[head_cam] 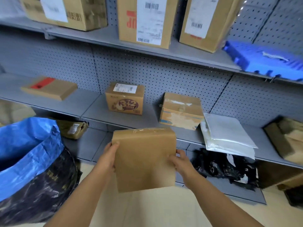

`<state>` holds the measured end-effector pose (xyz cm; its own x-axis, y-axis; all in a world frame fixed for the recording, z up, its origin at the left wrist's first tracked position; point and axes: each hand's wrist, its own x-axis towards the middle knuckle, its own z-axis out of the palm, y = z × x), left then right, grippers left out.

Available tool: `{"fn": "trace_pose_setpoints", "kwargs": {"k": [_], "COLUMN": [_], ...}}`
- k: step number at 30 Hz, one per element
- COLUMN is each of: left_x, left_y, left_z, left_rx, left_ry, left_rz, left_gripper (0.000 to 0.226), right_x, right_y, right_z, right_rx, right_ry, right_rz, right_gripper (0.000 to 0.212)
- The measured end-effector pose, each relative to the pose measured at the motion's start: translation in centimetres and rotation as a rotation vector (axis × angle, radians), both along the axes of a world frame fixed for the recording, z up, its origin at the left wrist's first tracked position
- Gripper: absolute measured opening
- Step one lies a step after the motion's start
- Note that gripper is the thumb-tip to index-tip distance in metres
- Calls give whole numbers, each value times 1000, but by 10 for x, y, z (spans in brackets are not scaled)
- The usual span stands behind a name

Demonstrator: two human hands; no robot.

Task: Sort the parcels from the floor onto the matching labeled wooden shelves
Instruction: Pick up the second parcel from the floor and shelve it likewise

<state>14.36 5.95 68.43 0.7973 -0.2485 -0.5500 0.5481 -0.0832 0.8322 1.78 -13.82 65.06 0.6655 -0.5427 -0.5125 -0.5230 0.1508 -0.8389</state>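
The flat parcel [144, 159] is gripped at 9 and 3 o'clock by the left hand [109, 158] and right hand [181, 163]. It appears stiff and light; edge holds should suffice.

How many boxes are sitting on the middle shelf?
4: a flat box at the left, a printed box in the middle, a worn box beside it, and one cut off at the right edge. More may be out of view.

Top-shelf cartons [144, 22], 12 o'clock: tops cropped, label print illegible. Blue crate [265, 58], 2 o'clock: blurred, cut by edge. Held parcel [144, 159]: far face hidden.
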Motion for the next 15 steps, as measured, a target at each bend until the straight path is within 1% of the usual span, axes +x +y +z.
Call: {"fn": "trace_pose_setpoints", "kwargs": {"k": [1,2,4,6,9,12,15], "left_x": [-4,-6,-7,-9,-8,-11,-12], "left_y": [-1,-2,-3,-3,1,8,25], "left_z": [15,25,40,56,77,101,120], "left_rx": [-10,-15,-37,-61,-56,-110,-160], "left_ry": [5,0,-21,-43,-86,-143,-203], "left_rz": [-1,-4,-2,-21,-126,-218,-318], "left_gripper": [48,48,45,44,47,40,41], "right_x": [-6,-10,-15,-26,-42,-58,-69], "right_y": [-1,-2,-2,1,8,25,46], "right_z": [16,28,47,70,100,127,143], "right_rx": [-16,-10,22,51,43,11,-11], "right_ry": [-21,-43,-97,-154,-206,-271,-311], "right_rz": [-19,-28,-67,-156,-238,-287,-348], "right_gripper": [26,25,32,37,46,45,45]}}
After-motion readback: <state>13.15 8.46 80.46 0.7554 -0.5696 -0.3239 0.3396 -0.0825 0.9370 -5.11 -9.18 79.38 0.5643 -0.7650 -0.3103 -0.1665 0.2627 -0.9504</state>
